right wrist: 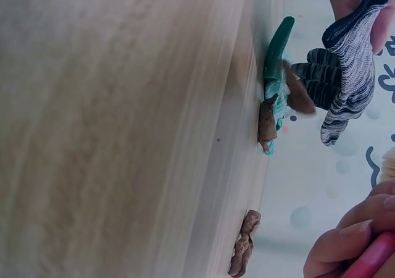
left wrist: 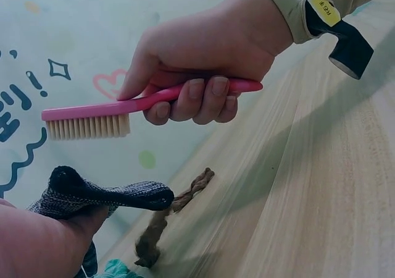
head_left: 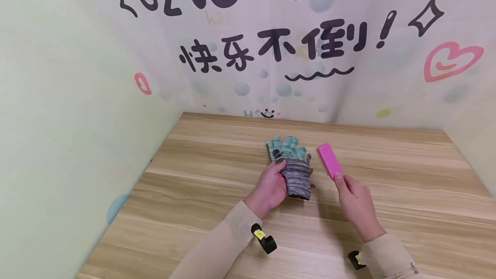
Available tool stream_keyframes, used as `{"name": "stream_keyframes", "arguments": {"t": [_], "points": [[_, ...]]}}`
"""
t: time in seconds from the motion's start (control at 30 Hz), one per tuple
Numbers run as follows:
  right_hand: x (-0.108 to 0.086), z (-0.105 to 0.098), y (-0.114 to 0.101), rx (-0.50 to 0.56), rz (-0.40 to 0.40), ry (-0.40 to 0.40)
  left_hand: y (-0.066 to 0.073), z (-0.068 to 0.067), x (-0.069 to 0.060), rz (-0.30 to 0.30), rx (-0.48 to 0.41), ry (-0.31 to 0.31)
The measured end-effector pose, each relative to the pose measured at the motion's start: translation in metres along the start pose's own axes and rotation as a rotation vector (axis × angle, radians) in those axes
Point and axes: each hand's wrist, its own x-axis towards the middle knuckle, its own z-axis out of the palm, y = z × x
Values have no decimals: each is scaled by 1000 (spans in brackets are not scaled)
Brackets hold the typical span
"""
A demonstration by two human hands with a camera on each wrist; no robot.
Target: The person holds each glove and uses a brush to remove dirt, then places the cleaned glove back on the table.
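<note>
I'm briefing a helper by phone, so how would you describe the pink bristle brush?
Look above the light wood-grain table, where the person's bare right hand grips a long, slim pink brush. Cream bristles line one side of its head. Its solid pink colour sets it apart from the grey striped knit glove in the left hand.

Left arm (head_left: 218, 240) and right arm (head_left: 389, 255) forward. Left grip (head_left: 270, 186): thumb uppermost. Right grip (head_left: 355, 201): fingers (left wrist: 216, 102) curled, thumb extended.
</note>
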Motion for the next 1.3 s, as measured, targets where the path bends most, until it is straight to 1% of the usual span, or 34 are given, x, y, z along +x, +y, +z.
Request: {"name": "stream_keyframes", "arguments": {"t": [0.13, 0.3, 0.43, 0.53, 0.67, 0.83, 0.93, 1.1, 1.17, 1.3], "points": [[0, 1, -1, -3, -1, -8, 0, 0, 0, 6, -1, 7], [1, 3, -1, -22, -15, -7, 0, -1, 0, -4, 6, 7], [2, 5, -2, -34, -32, -4, -1, -2, 0, -4, 24, -10], [2, 7, -5, -32, -46, -2, -2, -3, 1, -5, 41, -35], [2, 9, -9, -30, -57, -10, -4, -4, 0, -26, 38, -45], [1, 13, -16, -35, -64, -21, -9, -3, -1, -52, 41, -20], [1, 17, -20, -15, -94, -14, -12, -3, -2, -60, 55, -10], [1, 25, -27, 15, -147, -9, -17, -3, -4, -87, 56, -28], [1, 28, -30, 17, -154, -17, -18, -3, -4, -103, 49, -46], [1, 34, -36, 26, -154, -36, -21, -3, -4, -127, 35, -62]]}}
